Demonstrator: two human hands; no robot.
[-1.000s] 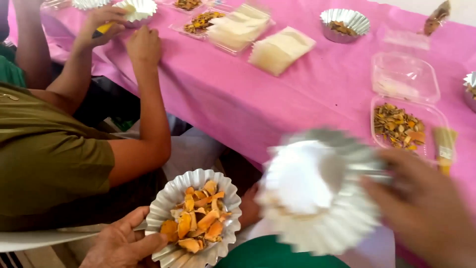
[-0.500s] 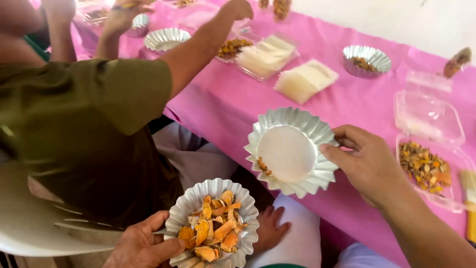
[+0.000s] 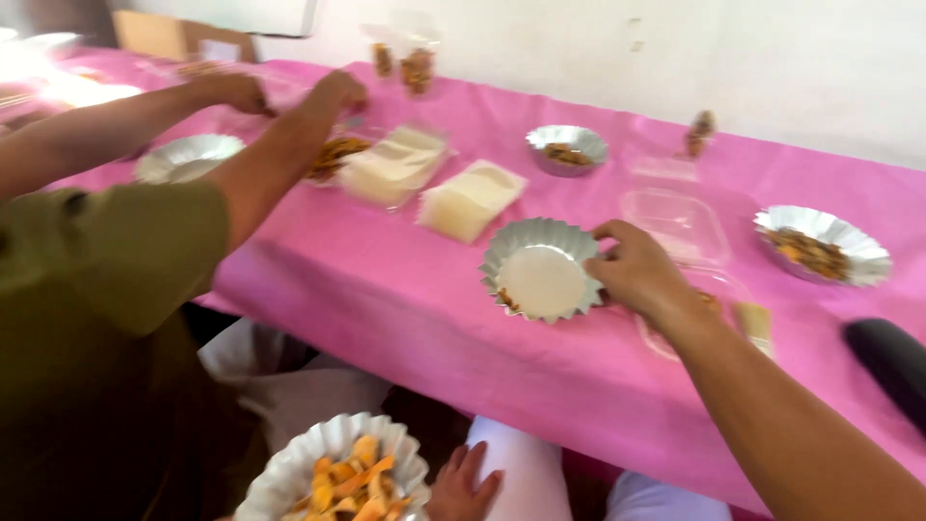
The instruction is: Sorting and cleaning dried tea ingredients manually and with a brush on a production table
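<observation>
Your right arm [image 3: 772,405] is bare from the hand [image 3: 641,275] up, with no sleeve, watch or ring on it that shows, your legs are in white trousers [image 3: 540,482], and your left hand [image 3: 463,487] is bare too.

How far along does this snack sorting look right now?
One foil dish near the person's lap already holds a heap of orange pieces. In hand: the right hand grips the rim of a nearly empty foil dish on the pink tablecloth, only a few crumbs inside. The left hand rests by the knee, holding nothing. More snacks wait in another foil dish.
</observation>
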